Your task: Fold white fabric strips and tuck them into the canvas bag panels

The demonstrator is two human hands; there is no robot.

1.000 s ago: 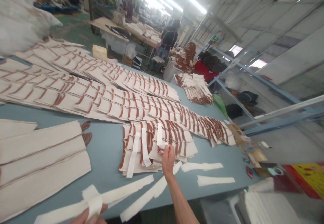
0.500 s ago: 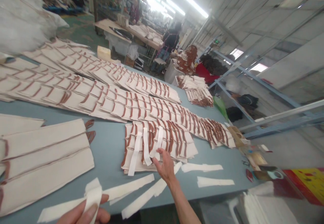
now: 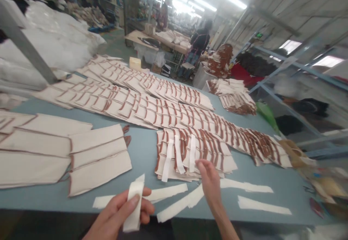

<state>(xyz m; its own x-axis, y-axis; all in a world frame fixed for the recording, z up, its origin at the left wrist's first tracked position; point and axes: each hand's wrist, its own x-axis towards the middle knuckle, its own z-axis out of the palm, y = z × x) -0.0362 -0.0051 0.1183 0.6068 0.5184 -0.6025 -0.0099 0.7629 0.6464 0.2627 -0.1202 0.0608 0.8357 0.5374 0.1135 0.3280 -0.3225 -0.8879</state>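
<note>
My left hand (image 3: 130,207) is closed around a folded white fabric strip (image 3: 135,203), the thumb pressed flat on it. My right hand (image 3: 209,178) is closed, its fingertips at the lower right edge of a white strip (image 3: 192,151) lying on a stack of cream fabric pieces with brown edging (image 3: 209,153). Whether anything is between those fingertips is hidden. Two more strips, a left one (image 3: 168,160) and a middle one (image 3: 178,156), lie across the same stack. On the table below are loose strips (image 3: 170,193), partly behind my hands, and others (image 3: 263,205) to the right.
Long overlapping rows of cream pieces (image 3: 168,113) run across the blue-grey table (image 3: 144,153). Larger cream panels (image 3: 100,156) lie at left. Plastic-wrapped bundles (image 3: 62,33) stand behind them. A person (image 3: 199,41) stands by a far table; a blue metal rack (image 3: 282,102) is at right.
The view has swung left, so the table shifts rightward in it. My right hand's fingers have drawn together and moved slightly right of the strip. My left hand still holds its strip, now more upright.
</note>
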